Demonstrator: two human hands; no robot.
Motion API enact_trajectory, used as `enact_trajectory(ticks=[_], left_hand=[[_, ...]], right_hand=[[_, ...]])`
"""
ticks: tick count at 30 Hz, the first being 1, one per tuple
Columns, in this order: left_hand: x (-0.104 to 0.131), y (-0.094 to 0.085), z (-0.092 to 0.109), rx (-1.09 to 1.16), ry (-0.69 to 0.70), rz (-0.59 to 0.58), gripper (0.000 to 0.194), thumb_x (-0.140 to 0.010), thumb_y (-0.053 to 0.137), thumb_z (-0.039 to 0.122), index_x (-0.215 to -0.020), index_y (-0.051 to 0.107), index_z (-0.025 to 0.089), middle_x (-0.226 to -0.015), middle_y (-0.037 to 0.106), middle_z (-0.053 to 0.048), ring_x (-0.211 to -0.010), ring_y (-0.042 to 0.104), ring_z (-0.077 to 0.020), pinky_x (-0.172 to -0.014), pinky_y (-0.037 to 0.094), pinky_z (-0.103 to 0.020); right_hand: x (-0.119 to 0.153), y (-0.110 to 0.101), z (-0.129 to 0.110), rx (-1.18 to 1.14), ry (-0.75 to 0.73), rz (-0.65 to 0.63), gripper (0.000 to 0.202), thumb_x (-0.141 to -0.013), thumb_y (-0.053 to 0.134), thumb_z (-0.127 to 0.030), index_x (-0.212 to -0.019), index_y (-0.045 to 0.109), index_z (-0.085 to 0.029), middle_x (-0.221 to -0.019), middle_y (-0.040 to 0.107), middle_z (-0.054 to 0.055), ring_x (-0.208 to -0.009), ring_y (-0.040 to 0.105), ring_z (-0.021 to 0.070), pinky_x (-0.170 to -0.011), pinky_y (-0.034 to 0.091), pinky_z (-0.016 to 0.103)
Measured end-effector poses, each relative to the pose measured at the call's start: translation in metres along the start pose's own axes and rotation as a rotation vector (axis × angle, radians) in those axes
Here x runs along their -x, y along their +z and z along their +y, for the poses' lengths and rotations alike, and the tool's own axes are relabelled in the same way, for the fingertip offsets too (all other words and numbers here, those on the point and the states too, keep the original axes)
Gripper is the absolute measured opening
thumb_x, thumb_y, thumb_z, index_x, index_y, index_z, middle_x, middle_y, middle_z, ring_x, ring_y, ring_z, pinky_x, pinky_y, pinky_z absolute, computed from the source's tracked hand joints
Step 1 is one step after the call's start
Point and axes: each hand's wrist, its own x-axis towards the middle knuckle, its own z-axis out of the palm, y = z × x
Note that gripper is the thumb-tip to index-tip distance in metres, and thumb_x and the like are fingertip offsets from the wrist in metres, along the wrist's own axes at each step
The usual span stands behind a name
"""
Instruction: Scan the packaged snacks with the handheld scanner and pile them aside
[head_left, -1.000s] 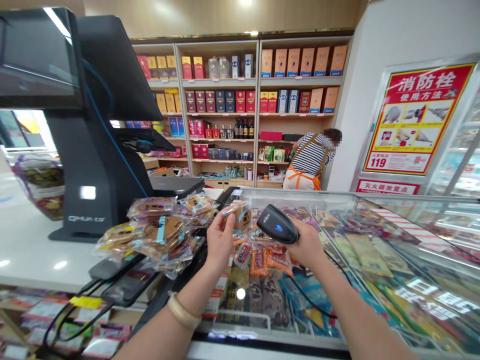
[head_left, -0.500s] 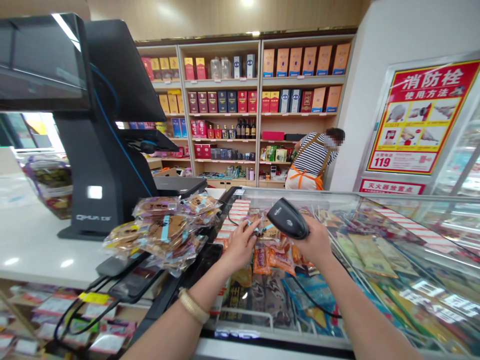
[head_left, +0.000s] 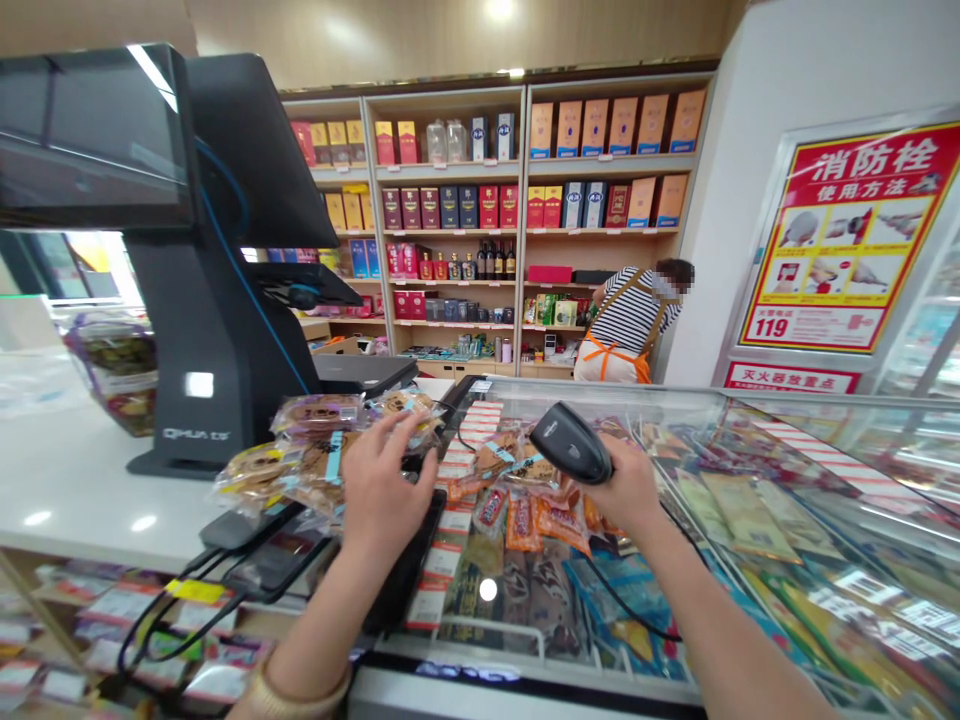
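My right hand (head_left: 630, 492) is wrapped round a black barcode scanner (head_left: 573, 444), its head tipped up and left above the freezer's glass top. Under the scanner lie clear-wrapped flat brown snacks (head_left: 496, 456) with pale blue labels, and small orange packets (head_left: 525, 522) in front of them. My left hand (head_left: 386, 492) reaches over a pile of similar wrapped brown snacks (head_left: 311, 466) at the counter's edge. Its fingers are spread, and it covers the pile's right part. Whether the fingertips touch the wrappers, I cannot tell.
A dark point-of-sale terminal (head_left: 217, 300) stands on the white counter (head_left: 90, 430), beside a jar (head_left: 120, 375). Black devices with cables (head_left: 277, 550) sit at the counter's edge. Behind the glass-topped freezer (head_left: 750, 480), a person in a striped shirt (head_left: 622, 310) bends by the shelves.
My left hand has moved left from the snacks on the glass to the pile by the terminal, and its fingers have spread. My right hand keeps the scanner in nearly the same place.
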Motion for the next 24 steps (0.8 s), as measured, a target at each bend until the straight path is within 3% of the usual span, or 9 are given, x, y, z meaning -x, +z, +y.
enact_trajectory(ticks=[2, 5, 8, 11, 20, 22, 24], left_hand=[[-0.003, -0.018, -0.019, -0.219, -0.105, 0.006, 0.042, -0.084, 0.052, 0.036, -0.121, 0.062, 0.019, -0.122, 0.06, -0.017, -0.116, 0.053, -0.0363, -0.098, 0.039, -0.053], [-0.002, -0.032, -0.046, -0.419, -0.198, -0.098, 0.049, -0.083, 0.052, 0.045, -0.123, 0.062, 0.018, -0.121, 0.06, -0.02, -0.114, 0.052, -0.0419, -0.094, 0.039, -0.059], [0.004, -0.034, -0.063, -0.453, -0.229, -0.208, 0.054, -0.082, 0.051, 0.053, -0.122, 0.063, 0.02, -0.122, 0.06, -0.02, -0.113, 0.053, -0.0419, -0.091, 0.042, -0.057], [0.011, -0.033, -0.066, -0.461, -0.212, -0.238, 0.055, -0.081, 0.051, 0.053, -0.124, 0.063, 0.021, -0.126, 0.058, -0.019, -0.114, 0.053, -0.0405, -0.093, 0.041, -0.056], [0.02, -0.032, -0.059, -0.284, -0.112, -0.088, 0.037, -0.086, 0.05, 0.039, -0.114, 0.068, 0.023, -0.117, 0.067, -0.012, -0.106, 0.059, -0.0332, -0.092, 0.044, -0.048], [0.018, -0.034, -0.058, -0.164, -0.126, 0.011, 0.035, -0.087, 0.05, 0.039, -0.112, 0.068, 0.023, -0.113, 0.069, -0.01, -0.103, 0.062, -0.0296, -0.091, 0.047, -0.043], [0.016, -0.037, -0.056, -0.045, -0.209, 0.184, 0.033, -0.087, 0.053, 0.04, -0.111, 0.068, 0.023, -0.108, 0.071, -0.007, -0.1, 0.065, -0.0262, -0.09, 0.048, -0.04]], right_hand=[[-0.001, -0.001, -0.002, -0.004, -0.005, -0.014, 0.01, -0.068, 0.059, -0.025, -0.077, 0.062, -0.021, -0.071, 0.065, 0.004, -0.067, 0.061, 0.0213, -0.061, 0.042, 0.029], [-0.001, -0.002, -0.004, -0.012, -0.012, -0.017, 0.008, -0.069, 0.059, -0.026, -0.075, 0.061, -0.021, -0.07, 0.064, 0.003, -0.066, 0.059, 0.0201, -0.06, 0.041, 0.028], [-0.001, -0.002, -0.006, -0.013, -0.015, -0.008, 0.009, -0.07, 0.059, -0.026, -0.076, 0.062, -0.02, -0.072, 0.064, 0.004, -0.067, 0.059, 0.0198, -0.061, 0.04, 0.027], [-0.001, -0.002, -0.006, -0.006, -0.008, -0.01, 0.007, -0.07, 0.059, -0.026, -0.074, 0.061, -0.021, -0.07, 0.063, 0.003, -0.066, 0.058, 0.0193, -0.06, 0.04, 0.027], [0.0, 0.0, -0.005, -0.022, -0.018, -0.024, 0.015, -0.068, 0.058, -0.023, -0.082, 0.065, -0.021, -0.078, 0.068, 0.005, -0.072, 0.062, 0.0208, -0.064, 0.044, 0.028], [0.0, 0.0, -0.006, -0.013, -0.023, -0.014, 0.016, -0.069, 0.058, -0.024, -0.082, 0.066, -0.021, -0.078, 0.068, 0.005, -0.072, 0.062, 0.0211, -0.064, 0.044, 0.029], [-0.001, 0.0, -0.006, -0.016, -0.027, -0.013, 0.016, -0.069, 0.058, -0.023, -0.083, 0.066, -0.02, -0.078, 0.068, 0.005, -0.072, 0.062, 0.0213, -0.064, 0.045, 0.029]])
